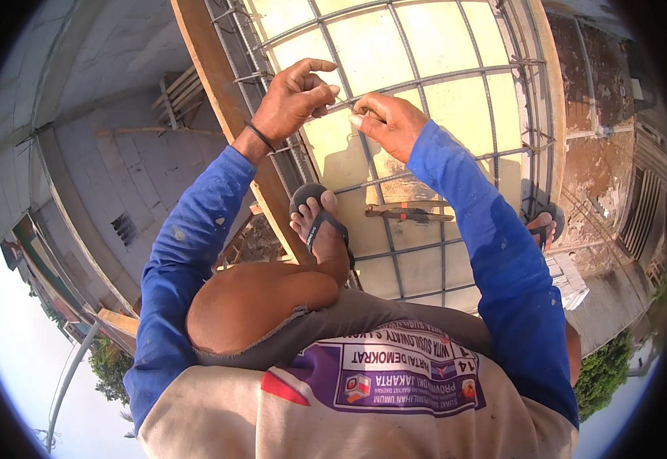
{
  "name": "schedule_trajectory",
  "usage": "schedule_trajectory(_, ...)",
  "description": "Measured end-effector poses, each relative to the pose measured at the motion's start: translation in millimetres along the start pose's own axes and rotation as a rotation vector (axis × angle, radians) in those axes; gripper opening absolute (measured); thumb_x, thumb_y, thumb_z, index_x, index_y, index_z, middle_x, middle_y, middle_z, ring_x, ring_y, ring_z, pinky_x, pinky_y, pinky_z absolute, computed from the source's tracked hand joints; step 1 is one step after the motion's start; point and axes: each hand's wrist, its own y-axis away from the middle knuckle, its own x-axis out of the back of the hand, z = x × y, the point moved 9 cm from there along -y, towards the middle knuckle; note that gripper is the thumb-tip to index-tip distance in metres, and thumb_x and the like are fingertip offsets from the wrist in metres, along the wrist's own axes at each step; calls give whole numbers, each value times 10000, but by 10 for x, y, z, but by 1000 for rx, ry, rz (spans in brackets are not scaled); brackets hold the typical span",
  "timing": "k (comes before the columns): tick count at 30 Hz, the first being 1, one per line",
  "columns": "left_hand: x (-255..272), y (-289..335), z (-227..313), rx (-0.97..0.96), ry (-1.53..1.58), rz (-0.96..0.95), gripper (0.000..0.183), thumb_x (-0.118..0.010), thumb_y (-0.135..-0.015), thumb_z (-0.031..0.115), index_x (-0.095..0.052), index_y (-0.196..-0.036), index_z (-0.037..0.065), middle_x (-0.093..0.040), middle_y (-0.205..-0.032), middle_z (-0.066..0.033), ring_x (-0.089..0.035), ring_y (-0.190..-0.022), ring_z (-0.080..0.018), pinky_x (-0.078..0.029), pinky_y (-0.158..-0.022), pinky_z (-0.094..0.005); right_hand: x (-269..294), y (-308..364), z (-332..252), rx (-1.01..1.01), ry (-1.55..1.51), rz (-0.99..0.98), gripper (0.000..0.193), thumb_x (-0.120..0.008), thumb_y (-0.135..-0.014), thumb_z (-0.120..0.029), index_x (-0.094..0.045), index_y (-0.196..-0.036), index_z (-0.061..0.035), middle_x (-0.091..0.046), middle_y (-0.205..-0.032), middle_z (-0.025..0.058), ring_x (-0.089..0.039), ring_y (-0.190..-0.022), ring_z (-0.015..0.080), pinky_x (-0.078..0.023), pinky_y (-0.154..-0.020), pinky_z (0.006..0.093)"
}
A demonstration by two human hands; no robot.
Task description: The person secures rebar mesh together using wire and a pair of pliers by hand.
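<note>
Both hands are held over a grid of steel reinforcing bars laid above pale yellow boards. My left hand, with a dark band at its wrist, has its thumb and bent index finger apart, the other fingers curled; nothing plainly shows in it. My right hand is closed in a pinch near a bar crossing. Whatever it pinches, perhaps a thin wire, is too small to make out. A pair of pincers with dark handles lies across the grid, nearer my body than my right hand.
My sandalled left foot stands beside the grid's left edge, the other foot at its right. Wooden formwork boards run along both sides, with bundled bars inside. Lower ground and rough walls lie beyond.
</note>
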Motion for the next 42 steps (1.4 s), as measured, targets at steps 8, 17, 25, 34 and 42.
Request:
schedule_trajectory(8,-274,99,59,-14,-384,-358,416,-585,-1003,374,-681,-1070,-25,-658,-772,-100,-616,-682,-178,-519,-651,-352,263,-24,192,-95,-295,209,249,-540,-978,-206,-603,-1099,3,-613,-769,76,-560,-686,138,-479,-656,311)
schedule_trajectory(17,-870,504,-366,-202,-494,-543,247,-514,-1021,203,-636,-1030,-10,-663,-856,-218,-656,-803,-380,-519,-723,-450,286,411,1292,-451,-778,534,355,-469,-1052,-230,-425,-1328,-12,-617,-846,125,-636,-566,188,-540,-496,367)
schedule_trajectory(25,-672,348,-311,-32,-422,-627,318,-521,-1039,264,-654,-997,-22,-676,-869,-119,-620,-815,-184,-500,-781,-356,718,445,71,293,155,675,447,-561,-979,-225,-479,-1350,11,-660,-1087,214,-650,-1006,376,-499,-944,456)
schedule_trajectory(34,-946,-356,523,28,-427,-626,456,-515,-1032,421,-665,-1002,-9,-620,-733,-74,-549,-722,-137,-483,-691,-332,807,490,96,-41,553,357,223,-556,-975,-157,-623,-1147,-34,-699,-966,174,-684,-894,348,-553,-821,449)
schedule_trajectory(42,-1774,-1733,181,-65,-903,-401,446,-553,-968,379,-683,-1071,-35,-707,-1035,-240,-692,-971,-330,-532,-871,-425,2396,1176,1173,-799,756,524,227,-539,-926,-134,-689,-1049,-16,-701,-1056,225,-674,-1012,391,-539,-893,474)
